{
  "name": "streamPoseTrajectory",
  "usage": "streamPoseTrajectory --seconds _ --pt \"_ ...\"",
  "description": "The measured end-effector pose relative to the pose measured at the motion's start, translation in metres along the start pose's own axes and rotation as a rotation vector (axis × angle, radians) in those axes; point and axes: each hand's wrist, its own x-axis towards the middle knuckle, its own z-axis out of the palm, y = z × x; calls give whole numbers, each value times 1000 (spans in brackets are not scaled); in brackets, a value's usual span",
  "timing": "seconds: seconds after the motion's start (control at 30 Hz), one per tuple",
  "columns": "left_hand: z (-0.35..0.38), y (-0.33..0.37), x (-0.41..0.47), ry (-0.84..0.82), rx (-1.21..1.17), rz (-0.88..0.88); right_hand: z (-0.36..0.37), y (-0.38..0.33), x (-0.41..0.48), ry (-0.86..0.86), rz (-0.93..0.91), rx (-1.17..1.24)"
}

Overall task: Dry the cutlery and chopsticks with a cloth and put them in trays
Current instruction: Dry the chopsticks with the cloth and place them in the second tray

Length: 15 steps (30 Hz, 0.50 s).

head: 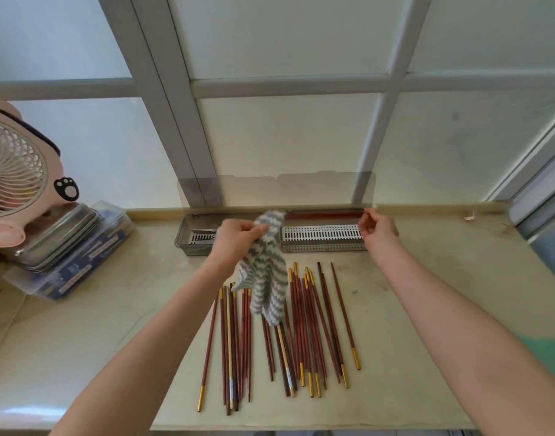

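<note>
Several red-brown chopsticks [304, 328] with gold tips lie spread on the counter in front of me. My left hand [235, 237] is closed on a grey-and-white zigzag cloth [266, 278] that hangs over them. Behind stands a long grey tray [323, 247] with a white slotted insert. Its back slot holds red chopsticks [323, 214]. The left compartment [183, 237] holds some metal cutlery [202, 231]. My right hand [376, 229] hovers at the tray's right end, fingers loosely curled and apart beside the ends of the stored chopsticks, with nothing seen in it.
The tray's clear lid [276, 190] stands up against the frosted window. At the left a pink fan [15, 177] sits by a steel container [62, 237] stacked on a clear plastic box [78, 269]. The counter's front edge runs just below the chopsticks.
</note>
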Motion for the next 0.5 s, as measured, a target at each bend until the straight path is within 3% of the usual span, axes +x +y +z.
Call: streamPoseTrajectory --seconds 0.13,0.37,0.5 --pt "-8 11 1 132 -239 43 -21 -14 28 161 -92 -2" --pt "-3 9 1 254 -304 8 -17 1 63 187 -151 -281" --pt "-2 5 3 268 -315 -25 -12 15 86 165 -208 -582"
